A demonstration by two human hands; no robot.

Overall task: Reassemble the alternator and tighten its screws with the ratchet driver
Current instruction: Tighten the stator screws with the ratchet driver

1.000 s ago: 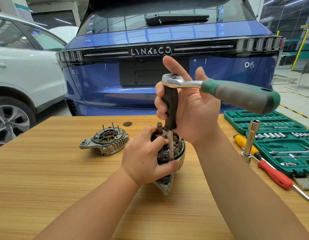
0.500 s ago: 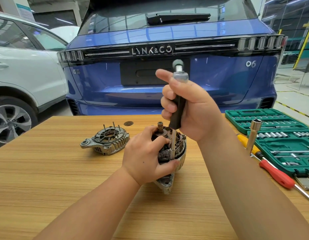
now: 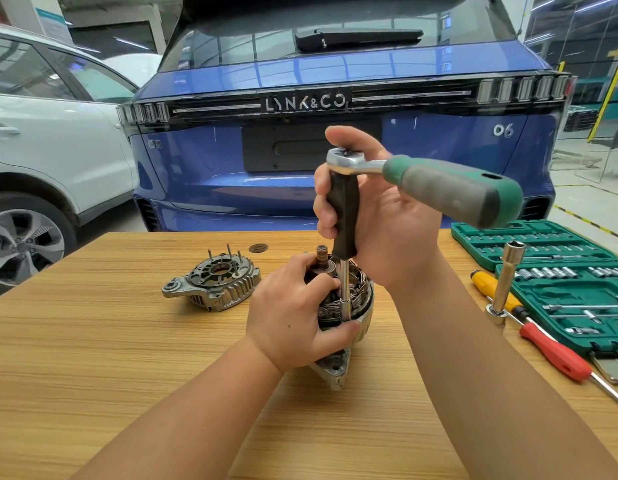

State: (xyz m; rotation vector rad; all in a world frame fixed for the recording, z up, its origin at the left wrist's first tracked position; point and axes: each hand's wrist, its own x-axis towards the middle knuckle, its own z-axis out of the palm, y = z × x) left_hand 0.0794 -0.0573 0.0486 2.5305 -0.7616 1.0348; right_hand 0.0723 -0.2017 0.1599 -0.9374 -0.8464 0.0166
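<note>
Two hands work: the left hand (image 3: pixel 293 317) grips the alternator (image 3: pixel 349 306), the right hand (image 3: pixel 387 220) clasps the upright ratchet driver (image 3: pixel 343 220).

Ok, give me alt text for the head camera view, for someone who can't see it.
On a wooden table, the left hand grips the open alternator body while the right hand holds the ratchet driver upright on it, green handle pointing right. The detached end cover lies left, a green socket set right, a blue car behind.
</note>
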